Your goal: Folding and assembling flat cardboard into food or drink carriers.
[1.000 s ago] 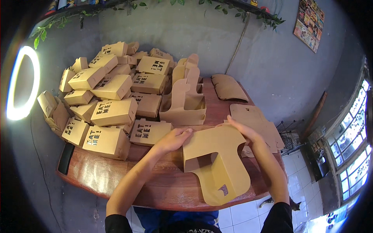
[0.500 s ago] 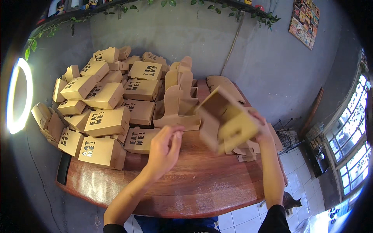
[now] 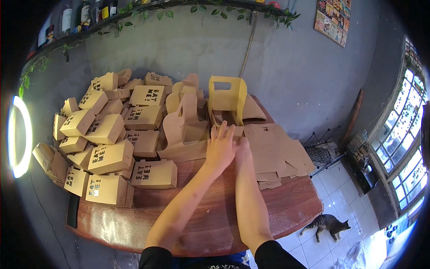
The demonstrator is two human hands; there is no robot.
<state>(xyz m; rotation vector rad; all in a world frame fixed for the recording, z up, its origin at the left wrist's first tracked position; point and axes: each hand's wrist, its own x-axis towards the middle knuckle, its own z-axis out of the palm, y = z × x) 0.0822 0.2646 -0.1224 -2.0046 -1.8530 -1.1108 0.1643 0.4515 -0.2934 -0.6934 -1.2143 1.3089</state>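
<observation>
My left hand [image 3: 221, 147], fingers spread wide, lies against the near wall of the carrier [image 3: 226, 101], upper centre of the frame; my right hand [image 3: 243, 151] curls at its near corner, grip hidden. Light, even pressure should keep the card uncreased beside the other carriers [image 3: 185, 152], left of centre on the surface [image 3: 206, 224].

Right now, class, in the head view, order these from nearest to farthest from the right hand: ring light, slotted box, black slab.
From the right hand:
1. Slotted box: just ahead of it.
2. Black slab: well off to the front left.
3. Ring light: farthest left.
</observation>
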